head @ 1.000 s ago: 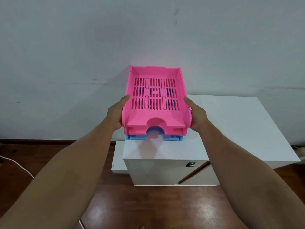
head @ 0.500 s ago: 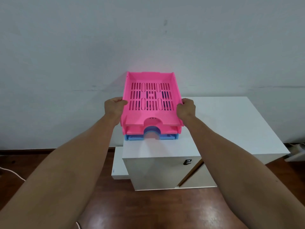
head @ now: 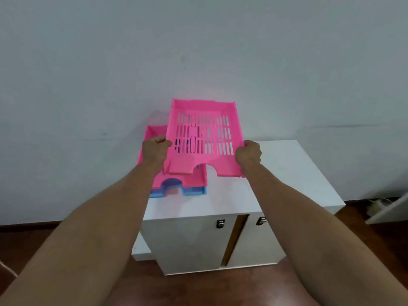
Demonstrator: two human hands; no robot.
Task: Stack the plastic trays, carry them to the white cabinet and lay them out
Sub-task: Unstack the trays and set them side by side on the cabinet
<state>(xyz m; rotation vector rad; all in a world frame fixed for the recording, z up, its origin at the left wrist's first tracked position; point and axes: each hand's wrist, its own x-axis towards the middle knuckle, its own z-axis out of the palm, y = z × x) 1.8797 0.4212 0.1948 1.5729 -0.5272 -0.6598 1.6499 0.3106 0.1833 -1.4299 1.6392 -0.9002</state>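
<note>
I hold a pink slotted plastic tray point(head: 204, 138) by its two long sides, lifted and tilted above the white cabinet point(head: 287, 173). My left hand point(head: 155, 149) grips its left edge and my right hand point(head: 248, 153) grips its right edge. Below and to the left, a second pink tray point(head: 189, 178) rests on a blue tray point(head: 194, 191) at the cabinet's left front corner. The lifted tray overlaps the stack and hides most of it.
The cabinet stands against a pale wall point(head: 198, 51) and has two doors with small metal locks point(head: 220, 223). Its top to the right of the trays is bare white. A low white board point(head: 141, 250) lies left of its base on the dark wooden floor point(head: 198, 288).
The stack was set down on the cabinet's left corner. Both hands closed on the top pink tray, lifted it off the stack and moved it right.
</note>
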